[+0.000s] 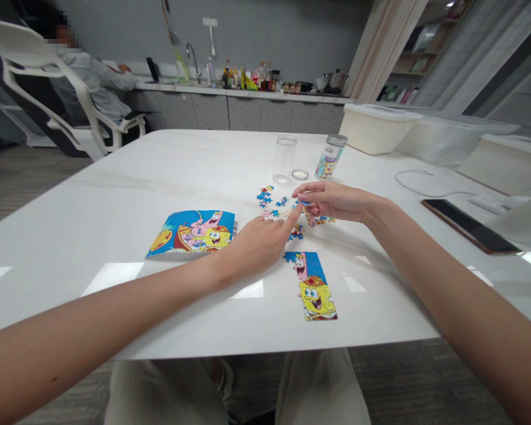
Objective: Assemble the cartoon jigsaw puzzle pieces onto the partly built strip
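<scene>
My right hand is above the loose pile, its thumb and fingers pinching a small blue puzzle piece. My left hand reaches in from the left with its index finger stretched out, the tip close to that piece; its other fingers are partly hidden. Around both hands lie several loose puzzle pieces, blue, pink and yellow. Nearer to me is a joined strip of puzzle showing a yellow square cartoon figure and a pink one. Left of my left hand rests a slightly curved picture sheet with the same figures.
Behind the pieces stand a clear jar, a loose lid and a lidded jar. On the right are a phone, a white cable and plastic boxes. A person sits at the far left.
</scene>
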Tool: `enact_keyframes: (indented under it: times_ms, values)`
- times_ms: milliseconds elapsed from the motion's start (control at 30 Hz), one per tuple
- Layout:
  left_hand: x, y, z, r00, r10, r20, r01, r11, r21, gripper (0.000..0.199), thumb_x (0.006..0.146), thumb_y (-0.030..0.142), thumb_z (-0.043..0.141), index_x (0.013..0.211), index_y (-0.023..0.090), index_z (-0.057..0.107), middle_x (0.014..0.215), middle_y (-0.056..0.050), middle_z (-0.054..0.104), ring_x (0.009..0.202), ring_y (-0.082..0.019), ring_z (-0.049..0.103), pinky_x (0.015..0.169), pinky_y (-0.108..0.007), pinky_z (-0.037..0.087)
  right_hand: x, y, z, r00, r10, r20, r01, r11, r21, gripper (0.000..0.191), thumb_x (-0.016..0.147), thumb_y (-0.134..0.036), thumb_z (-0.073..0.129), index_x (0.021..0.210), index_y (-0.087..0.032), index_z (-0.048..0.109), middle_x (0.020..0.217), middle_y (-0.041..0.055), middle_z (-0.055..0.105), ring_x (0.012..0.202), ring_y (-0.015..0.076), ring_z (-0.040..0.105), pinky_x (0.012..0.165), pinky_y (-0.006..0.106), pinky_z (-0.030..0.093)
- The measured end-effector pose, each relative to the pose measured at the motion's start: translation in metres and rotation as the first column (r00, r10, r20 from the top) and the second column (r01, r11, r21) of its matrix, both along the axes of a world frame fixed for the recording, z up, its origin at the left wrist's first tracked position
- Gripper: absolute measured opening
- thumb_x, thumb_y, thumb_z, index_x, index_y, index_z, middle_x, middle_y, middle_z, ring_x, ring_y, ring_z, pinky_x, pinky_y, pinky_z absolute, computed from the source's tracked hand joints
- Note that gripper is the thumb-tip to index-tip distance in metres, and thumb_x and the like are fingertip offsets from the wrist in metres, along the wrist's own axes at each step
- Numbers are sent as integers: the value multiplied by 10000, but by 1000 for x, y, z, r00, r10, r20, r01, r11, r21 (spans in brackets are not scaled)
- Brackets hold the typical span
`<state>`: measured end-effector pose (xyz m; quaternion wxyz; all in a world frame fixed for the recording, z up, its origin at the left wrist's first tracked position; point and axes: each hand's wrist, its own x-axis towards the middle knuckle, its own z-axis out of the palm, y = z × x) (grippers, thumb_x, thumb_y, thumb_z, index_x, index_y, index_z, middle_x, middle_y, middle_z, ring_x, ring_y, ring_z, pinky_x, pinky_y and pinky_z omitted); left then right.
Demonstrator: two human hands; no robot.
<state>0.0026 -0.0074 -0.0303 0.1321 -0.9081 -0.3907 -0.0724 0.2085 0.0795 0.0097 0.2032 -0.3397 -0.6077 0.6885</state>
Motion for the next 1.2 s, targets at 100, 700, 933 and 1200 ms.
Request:
enact_keyframes:
  times_ms: [100,700,933,1200]
  values:
    - [0,0,0,1000,4,-4,-4,1000,-1,740,885,40,370,1506,-11,-30,915,-108,716,831,-188,662,780,-302,416,0,0,0,1000,7,-1,-7,1000,1,182,797,-229,752,924,-156,646,694,-17,547,569,63,499,524,173,497]
    - [-1,0,-2,1000,-20,-9,21,999,28,783,866,20,359,1486,-39,-116,934,-124,713,796,-192,655,765,-313,422,-1,-2,1,999,-30,20,30,1000,10,213,781,-206,755,954,-165,637,733,-14,578,554,58,495,528,188,503]
    - [0,0,-3,1000,1,-9,-1,1000,16,819,872,40,373,1471,-32,-181,878,-103,717,797,-197,659,783,-315,421,-1,-2,1,1000,0,12,0,1000,18,194,784,-192,742,949,-160,647,779,4,606,595,68,537,553,184,508]
    - [0,-2,0,998,68,14,-68,998,-17,801,918,97,352,1450,-42,-231,842,-103,714,780,-201,657,734,-313,426,-1,-1,1,1000,16,-8,-16,1000,9,159,766,-153,730,914,-164,673,817,23,622,633,87,550,572,199,514]
